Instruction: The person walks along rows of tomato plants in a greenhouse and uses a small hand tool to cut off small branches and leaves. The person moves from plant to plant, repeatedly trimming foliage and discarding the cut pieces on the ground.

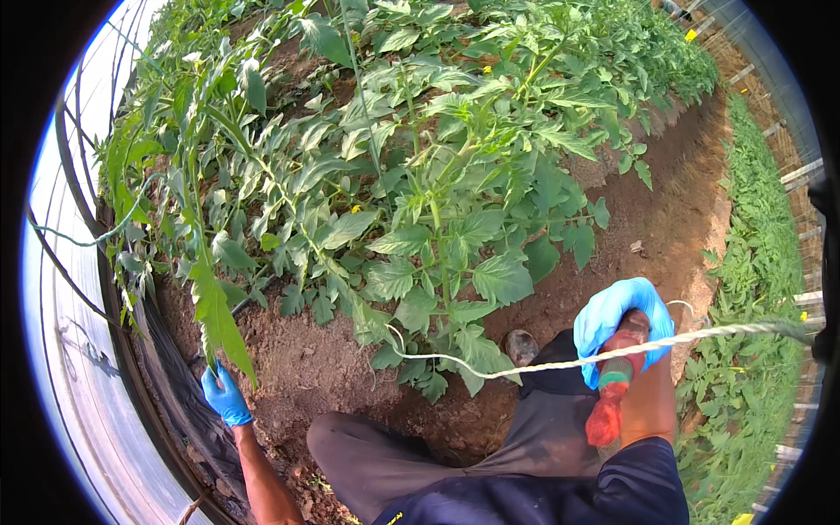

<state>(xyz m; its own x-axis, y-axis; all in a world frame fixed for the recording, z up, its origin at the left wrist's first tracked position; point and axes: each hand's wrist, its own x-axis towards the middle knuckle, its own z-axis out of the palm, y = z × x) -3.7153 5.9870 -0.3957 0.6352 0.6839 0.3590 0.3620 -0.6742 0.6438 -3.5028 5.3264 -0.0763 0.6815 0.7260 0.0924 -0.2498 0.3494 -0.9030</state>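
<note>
My left hand (226, 395), in a blue disposable glove, is low at the left, its fingers pinched at the lower tip of a hanging tomato leaf (222, 315). My right hand (623, 321), gloved in the same blue, is curled around a soiled red fabric work glove (607, 413) with a green cuff band. White twine (545, 369) runs across in front of the right hand toward the base of a leafy tomato plant (443, 256). Whether my right hand grips the twine, I cannot tell. Green string (359, 79) rises among the stems.
Greenhouse plastic film (85, 341) and black sheeting (190, 407) border the left side. Dense tomato plants (315, 157) fill the bed ahead. To the right are a bare soil path (676, 197) and another green row (761, 236). My bent legs (387, 453) are just below the plant.
</note>
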